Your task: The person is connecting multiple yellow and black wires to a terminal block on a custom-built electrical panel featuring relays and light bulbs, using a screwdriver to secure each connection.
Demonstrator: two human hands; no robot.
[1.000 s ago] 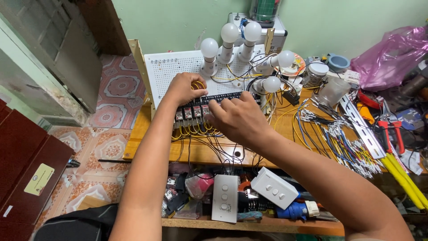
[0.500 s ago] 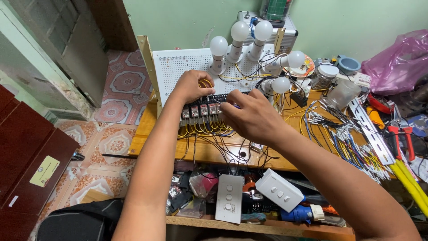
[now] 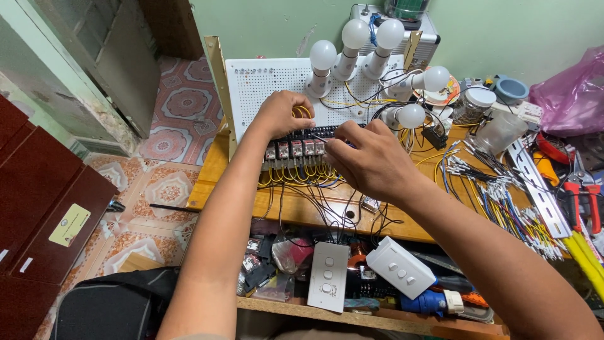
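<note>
A white perforated board (image 3: 267, 85) stands on a wooden bench (image 3: 217, 170), with a row of black relay blocks (image 3: 296, 150) wired in yellow and black. My left hand (image 3: 280, 113) rests on the board just above the row, fingers curled around yellow wires. My right hand (image 3: 368, 160) pinches a thin screwdriver (image 3: 327, 138) whose tip points at the relay terminals. Several white bulbs (image 3: 355, 34) stand in sockets along the board's top.
Bundles of cut wires (image 3: 497, 195) lie to the right, beside a metal rail (image 3: 535, 186), red-handled pliers (image 3: 582, 201) and a pink bag (image 3: 569, 88). Two white switch plates (image 3: 327, 274) sit on a lower shelf among parts. A dark bag (image 3: 113, 308) lies on the tiled floor.
The view has shifted slightly, so board and hands sit higher and more to the right. Both hands stay at the relay row; my right hand has edged a little.
</note>
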